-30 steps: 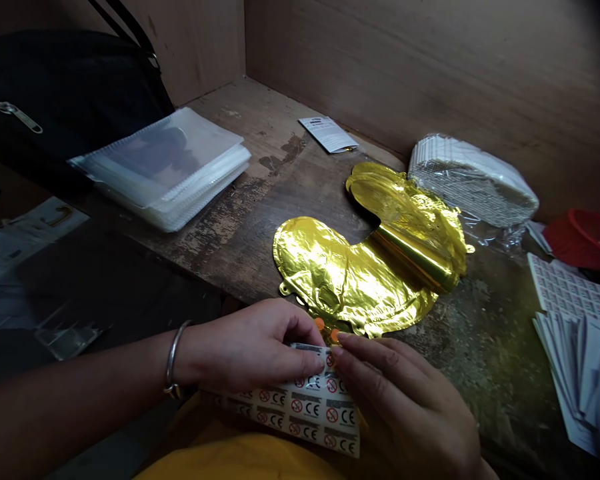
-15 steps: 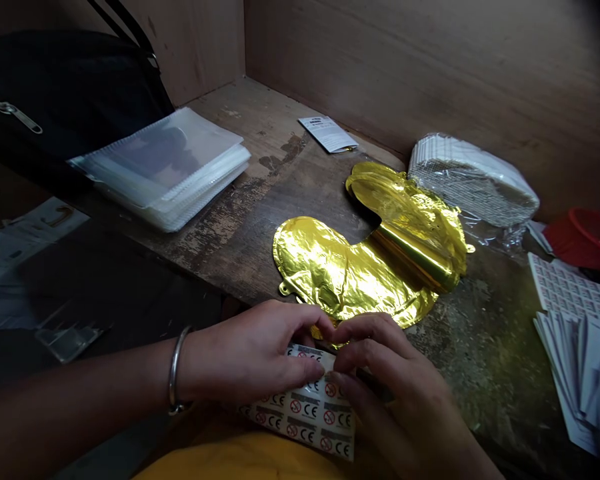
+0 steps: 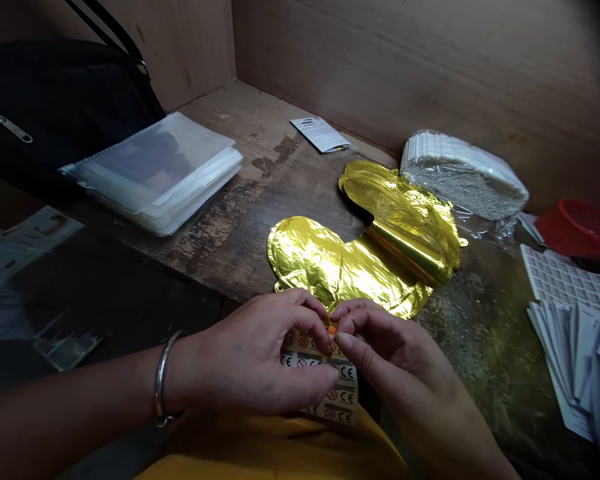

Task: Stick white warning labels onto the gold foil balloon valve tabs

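The sticker sheet (image 3: 347, 395), printed with CE marks, sits just above the yellow cloth (image 3: 265, 447) in the person's lap, its rows running left to right and its right edge pointing back toward the body. The left hand (image 3: 253, 353) is nearer to it: that grip is closed on the sheet, thumb laid across the printed face. At the sheet's far edge a small orange piece (image 3: 331, 329) shows between the two hands. The right hand (image 3: 405, 360) meets it from the other side, thumb and forefinger close together; they cover the spot, so whether they pinch anything cannot be told. Straight beyond the fingertips lies the gold foil (image 3: 320, 257), its near lobe stretched left to right on the tabletop (image 3: 485, 327). Farther right is a loose sheet of labels (image 3: 575, 280).
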Available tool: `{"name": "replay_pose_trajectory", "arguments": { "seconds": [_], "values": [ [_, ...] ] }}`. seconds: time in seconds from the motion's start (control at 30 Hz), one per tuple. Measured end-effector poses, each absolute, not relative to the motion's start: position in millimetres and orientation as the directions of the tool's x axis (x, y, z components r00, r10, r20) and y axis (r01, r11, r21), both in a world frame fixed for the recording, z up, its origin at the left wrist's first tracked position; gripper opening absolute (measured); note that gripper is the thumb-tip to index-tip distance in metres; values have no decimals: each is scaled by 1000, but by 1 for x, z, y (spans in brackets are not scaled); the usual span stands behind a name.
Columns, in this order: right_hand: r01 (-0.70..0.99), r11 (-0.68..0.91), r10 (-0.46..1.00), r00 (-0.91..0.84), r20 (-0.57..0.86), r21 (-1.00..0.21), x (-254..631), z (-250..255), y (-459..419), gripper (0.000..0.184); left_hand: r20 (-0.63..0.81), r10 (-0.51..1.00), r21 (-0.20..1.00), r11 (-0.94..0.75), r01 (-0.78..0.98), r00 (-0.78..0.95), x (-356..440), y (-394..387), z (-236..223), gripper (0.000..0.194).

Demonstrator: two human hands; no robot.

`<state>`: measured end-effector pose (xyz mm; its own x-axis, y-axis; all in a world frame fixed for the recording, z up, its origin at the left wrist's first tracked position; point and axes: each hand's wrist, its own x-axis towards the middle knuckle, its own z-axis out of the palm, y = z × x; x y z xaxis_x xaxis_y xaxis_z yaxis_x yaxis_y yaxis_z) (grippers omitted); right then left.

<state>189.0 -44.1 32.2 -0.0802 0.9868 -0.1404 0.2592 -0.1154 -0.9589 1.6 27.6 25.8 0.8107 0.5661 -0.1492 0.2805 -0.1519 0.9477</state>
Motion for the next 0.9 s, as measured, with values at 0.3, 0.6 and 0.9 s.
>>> {"name": "replay_pose_trajectory", "arguments": {
  "seconds": [0.3,0.6,0.9],
  "values": [
    [478,-20,994,103,34,-878,194,34,-46,6,-71,603,959,-177,220,795,0,24,6,11],
    [697,98,995,-79,59,-711,206,46,-53,8,-100,605,969,-122,216,790,0,25,6,14],
    [699,79,991,-134,-21,-711,198,48,-52,9,-78,615,959,-168,226,785,-2,21,3,11]
  ]
}}
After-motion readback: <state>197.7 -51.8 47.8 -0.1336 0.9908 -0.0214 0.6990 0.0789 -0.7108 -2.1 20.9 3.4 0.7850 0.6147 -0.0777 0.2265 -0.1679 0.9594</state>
